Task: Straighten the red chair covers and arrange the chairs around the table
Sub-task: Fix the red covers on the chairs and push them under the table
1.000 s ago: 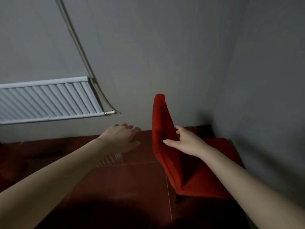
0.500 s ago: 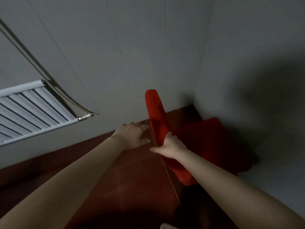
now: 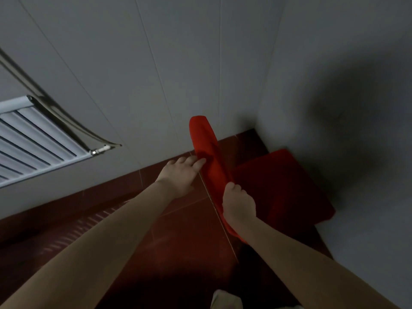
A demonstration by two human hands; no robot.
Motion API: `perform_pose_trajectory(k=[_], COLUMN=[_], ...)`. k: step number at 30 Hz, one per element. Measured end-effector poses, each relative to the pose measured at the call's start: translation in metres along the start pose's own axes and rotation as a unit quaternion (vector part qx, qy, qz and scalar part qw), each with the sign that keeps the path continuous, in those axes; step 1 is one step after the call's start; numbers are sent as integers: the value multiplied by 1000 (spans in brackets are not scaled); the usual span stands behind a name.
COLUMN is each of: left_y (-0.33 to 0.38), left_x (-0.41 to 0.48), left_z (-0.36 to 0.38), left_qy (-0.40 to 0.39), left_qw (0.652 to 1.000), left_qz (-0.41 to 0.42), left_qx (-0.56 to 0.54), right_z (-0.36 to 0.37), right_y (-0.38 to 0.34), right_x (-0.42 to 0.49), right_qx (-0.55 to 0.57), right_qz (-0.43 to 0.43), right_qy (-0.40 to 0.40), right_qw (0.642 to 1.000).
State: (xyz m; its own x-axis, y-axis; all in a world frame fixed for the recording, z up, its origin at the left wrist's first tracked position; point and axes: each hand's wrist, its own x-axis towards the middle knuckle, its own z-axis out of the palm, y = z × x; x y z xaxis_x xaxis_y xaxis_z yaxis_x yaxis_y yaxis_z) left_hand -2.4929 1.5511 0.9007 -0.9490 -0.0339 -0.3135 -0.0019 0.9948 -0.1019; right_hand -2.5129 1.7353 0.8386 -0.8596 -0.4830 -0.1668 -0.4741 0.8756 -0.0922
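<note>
From the head view, the red chair (image 3: 281, 186) sits right of centre, in the wall corner. Its bright backrest cover (image 3: 204, 137) is creased. My left hand (image 3: 181, 175) touches the cover with straight fingers, and my right hand (image 3: 238, 204) grips its near edge.

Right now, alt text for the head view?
A person's right hand grips the edge of a red-covered chair back, while the left hand, fingers straight, touches its side. The chair stands in a dim corner on a dark red floor, a white radiator at left.
</note>
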Motion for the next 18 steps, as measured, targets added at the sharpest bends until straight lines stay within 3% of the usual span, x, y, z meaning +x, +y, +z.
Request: perform_pose_trajectory(k=[12, 18], left_y=[21, 15], left_x=[48, 45], left_z=[30, 33], left_qy=[-8, 60], left_qw=[988, 986], left_qz=[121, 149], left_qx=[92, 38], right_z=[17, 15], right_y=[30, 33], right_x=[-67, -67], right_qx=[25, 48], right_qz=[-66, -69], right_qy=[-29, -9], right_qw=[997, 996])
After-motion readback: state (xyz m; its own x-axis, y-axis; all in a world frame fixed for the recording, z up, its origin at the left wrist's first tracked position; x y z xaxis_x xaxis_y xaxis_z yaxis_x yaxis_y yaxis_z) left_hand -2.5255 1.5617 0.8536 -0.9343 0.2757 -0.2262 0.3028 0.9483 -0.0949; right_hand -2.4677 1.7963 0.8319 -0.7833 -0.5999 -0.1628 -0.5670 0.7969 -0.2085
